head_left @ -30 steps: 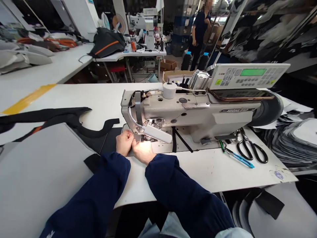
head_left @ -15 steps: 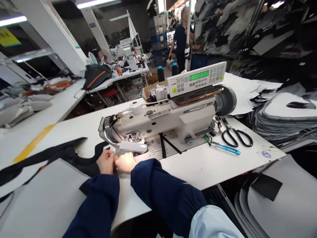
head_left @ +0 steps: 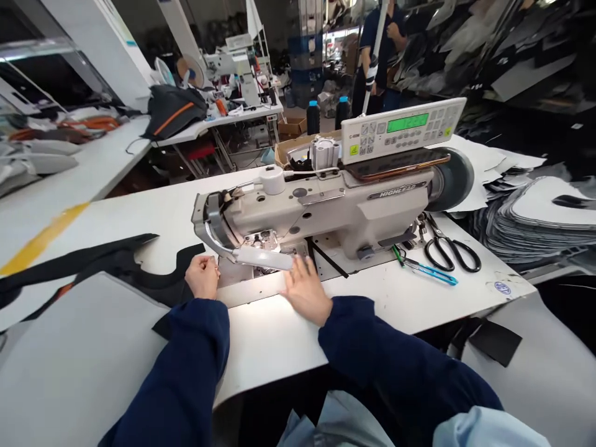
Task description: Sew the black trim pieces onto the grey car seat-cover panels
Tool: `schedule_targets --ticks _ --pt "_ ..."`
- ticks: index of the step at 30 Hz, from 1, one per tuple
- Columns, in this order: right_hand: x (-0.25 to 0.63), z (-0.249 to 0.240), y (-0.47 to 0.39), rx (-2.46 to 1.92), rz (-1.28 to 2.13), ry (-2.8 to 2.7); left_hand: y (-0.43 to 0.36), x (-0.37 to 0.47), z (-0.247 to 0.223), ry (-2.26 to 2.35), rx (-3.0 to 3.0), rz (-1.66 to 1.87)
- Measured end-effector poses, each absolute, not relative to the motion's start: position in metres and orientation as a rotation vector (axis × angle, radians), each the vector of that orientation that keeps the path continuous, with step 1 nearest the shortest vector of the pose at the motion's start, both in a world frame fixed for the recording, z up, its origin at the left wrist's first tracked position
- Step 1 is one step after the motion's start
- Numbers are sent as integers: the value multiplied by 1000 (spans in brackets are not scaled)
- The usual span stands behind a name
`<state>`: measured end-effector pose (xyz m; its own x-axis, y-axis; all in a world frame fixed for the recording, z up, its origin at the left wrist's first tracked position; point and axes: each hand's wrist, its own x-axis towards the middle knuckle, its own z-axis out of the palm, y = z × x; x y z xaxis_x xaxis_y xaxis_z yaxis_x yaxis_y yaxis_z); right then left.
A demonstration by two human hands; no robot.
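Observation:
My left hand (head_left: 203,277) is closed in a pinch at the left end of the sewing machine (head_left: 326,211); whatever sits between its fingertips is too small to make out. Beside it on the left lies a black fabric piece (head_left: 162,304). My right hand (head_left: 307,292) reaches over the front edge of the machine bed, fingers stretched and apart, nothing in them. Its fingertips are close to the black strips (head_left: 329,259) lying on the bed and to the right end of the white lamp (head_left: 264,257) in front of the needle area.
Black-handled scissors (head_left: 452,251) and blue thread snips (head_left: 433,274) lie on the right of the white table (head_left: 372,323). Stacked cut pieces (head_left: 526,217) stand farther right. A large grey sheet (head_left: 84,354) lies at left. Another person (head_left: 377,49) stands behind the machine.
My right hand has left my left hand's side and moved right toward the black strips, its fingers opening out. My left hand stays pinched near the machine's left end. The camera view has shifted.

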<state>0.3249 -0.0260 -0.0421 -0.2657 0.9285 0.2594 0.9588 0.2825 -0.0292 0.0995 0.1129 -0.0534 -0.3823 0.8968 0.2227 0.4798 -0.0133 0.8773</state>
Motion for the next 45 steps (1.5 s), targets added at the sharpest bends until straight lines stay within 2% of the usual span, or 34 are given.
schedule_targets --ticks 4,9,13,16,19,22,26,29,32,35,41,45 --pt "318 -55 -11 -1694 -215 -2351 110 103 -47 1771 1264 1532" --pt "285 -52 -11 -1534 -74 -2313 106 105 -38 1629 1136 1600" --pt "336 -42 -52 -1388 -45 -2242 105 106 -35 1574 1068 1617" --pt "386 -36 -86 -1513 -140 -2083 105 109 -32 1557 1051 1611" --pt "397 -33 -88 -1553 -227 -2162 103 111 -30 1550 1037 1615" --pt "371 -34 -58 -1691 -189 -2283 101 112 -29 1553 1020 1621" --pt "314 -35 -17 -1903 30 -2252 101 111 -28 1546 1018 1611" --pt "275 -28 -18 -1655 188 -2355 102 110 -27 1544 1030 1608" --pt "273 -17 -40 -1264 153 -2425 101 109 -27 1544 1033 1601" --pt "336 -15 -73 -1188 -5 -2282 102 107 -30 1529 1036 1603" --pt "536 -52 -132 -1968 -495 -1921 110 103 -44 1507 1023 1627" --pt "583 -80 -150 -2166 -648 -1829 112 101 -49 1502 1032 1627"
